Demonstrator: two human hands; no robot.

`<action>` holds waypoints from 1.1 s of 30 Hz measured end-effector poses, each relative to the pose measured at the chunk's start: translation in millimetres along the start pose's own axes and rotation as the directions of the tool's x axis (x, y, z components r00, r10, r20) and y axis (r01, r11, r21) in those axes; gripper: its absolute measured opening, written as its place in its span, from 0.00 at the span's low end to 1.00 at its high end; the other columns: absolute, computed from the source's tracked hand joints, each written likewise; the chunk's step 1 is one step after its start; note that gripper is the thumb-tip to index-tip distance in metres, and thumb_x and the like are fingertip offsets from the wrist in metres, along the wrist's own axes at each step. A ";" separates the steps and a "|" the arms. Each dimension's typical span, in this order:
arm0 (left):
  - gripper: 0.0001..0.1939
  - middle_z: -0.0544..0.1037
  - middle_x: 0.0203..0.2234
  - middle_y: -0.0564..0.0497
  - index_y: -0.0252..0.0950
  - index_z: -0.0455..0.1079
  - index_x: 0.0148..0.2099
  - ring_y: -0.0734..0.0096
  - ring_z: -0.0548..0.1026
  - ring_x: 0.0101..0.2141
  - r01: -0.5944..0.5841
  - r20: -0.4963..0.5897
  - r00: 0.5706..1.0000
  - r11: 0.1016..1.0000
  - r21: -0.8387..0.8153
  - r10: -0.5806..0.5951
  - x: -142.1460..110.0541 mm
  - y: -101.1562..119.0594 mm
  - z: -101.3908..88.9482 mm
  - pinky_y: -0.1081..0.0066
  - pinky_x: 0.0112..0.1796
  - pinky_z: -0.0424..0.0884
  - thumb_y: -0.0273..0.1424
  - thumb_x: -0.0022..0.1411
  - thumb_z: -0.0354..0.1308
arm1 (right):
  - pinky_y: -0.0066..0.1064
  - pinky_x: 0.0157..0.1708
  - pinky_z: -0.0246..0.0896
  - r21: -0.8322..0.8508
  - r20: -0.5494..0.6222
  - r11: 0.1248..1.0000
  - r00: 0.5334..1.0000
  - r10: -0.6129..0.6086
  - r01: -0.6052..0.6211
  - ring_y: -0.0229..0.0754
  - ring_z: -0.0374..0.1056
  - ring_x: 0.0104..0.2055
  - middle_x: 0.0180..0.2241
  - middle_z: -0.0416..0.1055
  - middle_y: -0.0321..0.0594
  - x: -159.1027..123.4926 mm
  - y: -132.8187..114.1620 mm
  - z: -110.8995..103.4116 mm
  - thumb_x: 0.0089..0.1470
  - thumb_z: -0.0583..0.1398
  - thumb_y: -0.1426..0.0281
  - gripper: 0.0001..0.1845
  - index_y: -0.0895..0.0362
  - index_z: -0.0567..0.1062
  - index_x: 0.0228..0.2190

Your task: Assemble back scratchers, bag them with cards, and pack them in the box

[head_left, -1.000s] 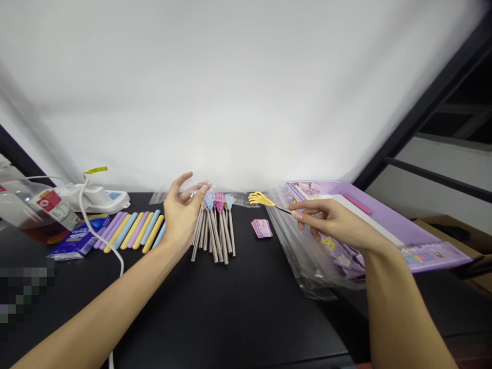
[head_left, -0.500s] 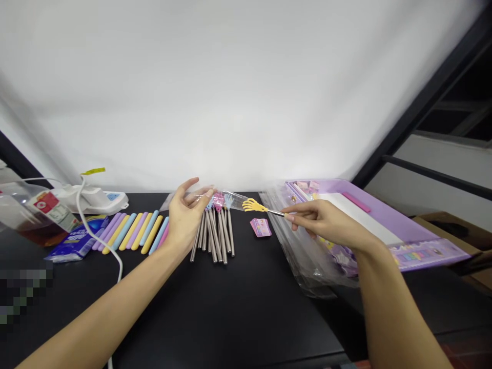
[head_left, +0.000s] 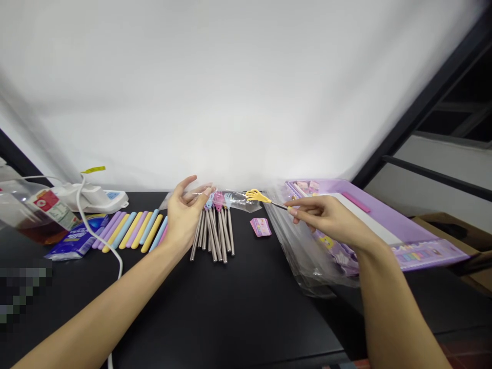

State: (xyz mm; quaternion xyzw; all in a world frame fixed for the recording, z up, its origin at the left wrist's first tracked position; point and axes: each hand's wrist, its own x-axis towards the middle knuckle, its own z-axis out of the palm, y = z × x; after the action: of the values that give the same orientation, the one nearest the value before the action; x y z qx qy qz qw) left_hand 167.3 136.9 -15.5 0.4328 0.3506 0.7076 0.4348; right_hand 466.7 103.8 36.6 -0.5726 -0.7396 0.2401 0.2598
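With a pale backdrop [head_left: 238, 92] behind the black tabletop [head_left: 230, 318], the yellow hand-shaped back scratcher [head_left: 258, 196] is up near the far edge, skinny metal rod tilted down toward the right. Right hand [head_left: 326, 218] pinches the rod's end; left hand [head_left: 186, 210] pinches a clear plastic sleeve [head_left: 246, 204].

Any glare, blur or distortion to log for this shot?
Head view: pale backdrop bright, with soft shadows; head view: small glints on the clear bags; head view: wide-angle stretching toward the edges, a pixelated patch at lower left; head view: print on the pink cards too small to read.
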 end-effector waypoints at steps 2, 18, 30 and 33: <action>0.31 0.82 0.44 0.42 0.36 0.66 0.58 0.58 0.80 0.50 0.009 -0.032 0.999 1.000 -0.028 -0.010 -0.1 0.3 0.8 0.54 0.60 0.69 0.32 0.54 0.73 | 0.30 0.23 0.62 0.010 0.033 1.000 0.999 0.022 -0.022 0.39 0.67 0.23 0.29 0.79 0.42 0.0 0.1 -0.3 0.58 0.61 0.51 0.26 0.57 0.82 0.48; 0.36 0.82 0.42 0.46 0.44 0.62 0.63 0.58 0.78 0.52 -0.012 0.071 0.997 0.999 0.045 0.009 -2.2 -5.0 0.5 0.55 0.61 0.68 0.34 0.55 0.71 | 0.30 0.22 0.61 0.088 0.127 0.996 0.992 -0.011 0.000 0.39 0.68 0.25 0.28 0.78 0.42 1.2 -0.2 1.6 0.56 0.63 0.54 0.24 0.56 0.82 0.47; 0.42 0.81 0.40 0.45 0.48 0.52 0.70 0.55 0.83 0.42 -0.026 0.198 0.980 0.996 0.082 0.009 -16.7 8.6 11.6 0.58 0.47 0.81 0.36 0.59 0.69 | 0.29 0.24 0.61 0.186 0.205 0.983 0.978 -0.041 0.002 0.35 0.64 0.24 0.29 0.78 0.41 3.4 -10.7 10.2 0.58 0.62 0.52 0.25 0.56 0.80 0.48; 0.50 0.81 0.39 0.47 0.50 0.45 0.73 0.57 0.84 0.38 -0.049 0.188 0.982 0.994 0.099 0.030 -17.5 7.6 10.9 0.59 0.44 0.82 0.37 0.57 0.70 | 0.28 0.23 0.59 0.192 0.213 0.981 0.976 -0.043 0.002 0.35 0.63 0.24 0.29 0.78 0.40 4.1 -10.1 11.2 0.58 0.62 0.51 0.25 0.56 0.80 0.48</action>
State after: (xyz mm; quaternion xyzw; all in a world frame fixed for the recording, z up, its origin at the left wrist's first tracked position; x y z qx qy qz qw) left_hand 179.3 119.3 -10.1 0.5259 0.3359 0.6534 0.4285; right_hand 451.1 104.9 35.2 -0.5072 -0.7434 0.3676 0.2344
